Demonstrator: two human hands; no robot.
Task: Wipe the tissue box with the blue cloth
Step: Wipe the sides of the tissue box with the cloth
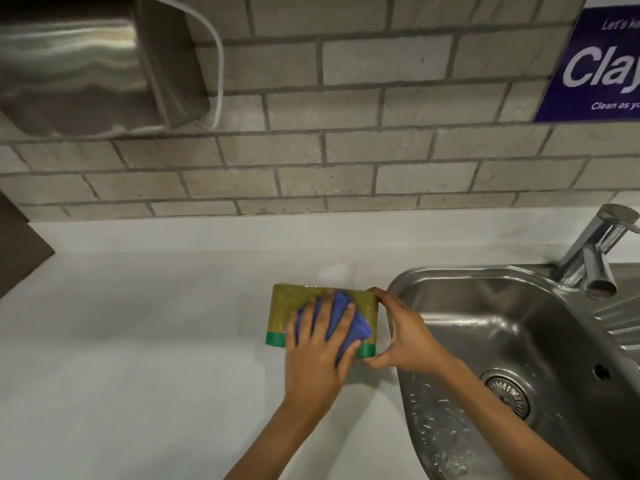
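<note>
Head view cuts the purple sign off at the right edge, so only fragments of its white lettering can be read, and the steel dispenser on the brick wall runs out of frame at the upper left. Much of the tissue box top is covered: the blue cloth lies bunched on it, and the left hand lies over the cloth, fingers spread and pressing down, so only patches of blue show between them. The box's print is too glossy to make out; a green band runs along its near side. The box lies on the white counter, close to the counter's right edge where the sink rim begins. The right hand clasps the box's right end, fingers curled over the far corner and thumb at the near corner; its forearm crosses above the wet basin. A chrome tap stands at the sink's far right corner.
</note>
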